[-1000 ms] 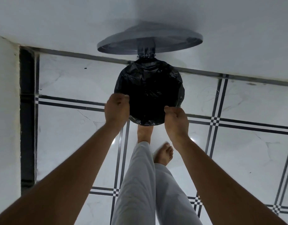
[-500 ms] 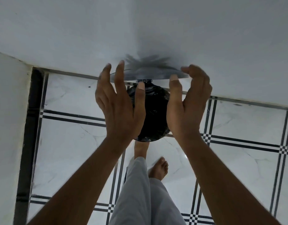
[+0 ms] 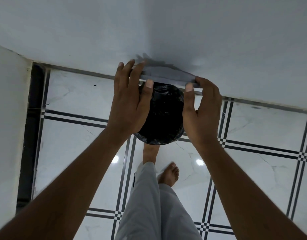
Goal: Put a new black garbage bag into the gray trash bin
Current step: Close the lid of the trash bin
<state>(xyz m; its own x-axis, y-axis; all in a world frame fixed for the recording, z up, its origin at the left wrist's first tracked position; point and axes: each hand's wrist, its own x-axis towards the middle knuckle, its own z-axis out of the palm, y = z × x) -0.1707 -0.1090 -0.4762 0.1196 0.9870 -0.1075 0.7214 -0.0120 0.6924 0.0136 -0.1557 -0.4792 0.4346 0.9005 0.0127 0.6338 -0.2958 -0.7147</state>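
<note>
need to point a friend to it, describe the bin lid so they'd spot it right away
Find the white wall where it meets the tiled floor. Against it stands the bin, lined with a black bag. The lid is the flat gray disc above the bag, gripped by the left hand and right hand.

No readable text, labels, numbers anywhere (lid motion-blurred).

The scene was dim and cool-toned, lit from overhead: two small bright glare spots shone on the glossy floor tiles (image 3: 253,132). A soft shadow fell on the wall (image 3: 201,32) above the motion-blurred gray lid (image 3: 166,75). Straight lines bowed toward the edges from the wide-angle lens.
</note>
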